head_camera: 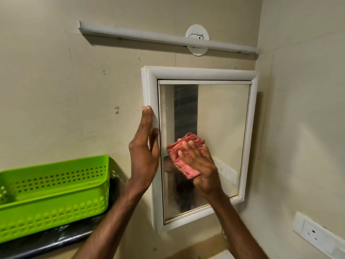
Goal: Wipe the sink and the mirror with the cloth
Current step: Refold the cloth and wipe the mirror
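While the right hand (pixel 200 165) presses a pink cloth (pixel 183 156) flat against the mirror (pixel 224 128), its fingers (pixel 186 148) are spread over the bunched fabric w/ the palm on top, holding it to the lower-left part of the glass. Cloth is crumpled, edges sticking out above and to the left of the hand. Left hand (pixel 144 146) is open, fingers straight and together, laid against the left side of the mirror's white frame (pixel 149 86), fingertips up near mid-height of the frame; it grips nothing. Mirror hangs on a beige wall (pixel 56 81), close to the corner w/ the right-hand wall. Above it runs a white tube light (pixel 149 37) on a round mount. Left of the mirror, a green plastic basket (pixel 56 193) w/ perforated sides sits on a dark shelf (pixel 56 242). Bottom right, a white socket plate (pixel 315 234) on the side wall. Sink not in view.
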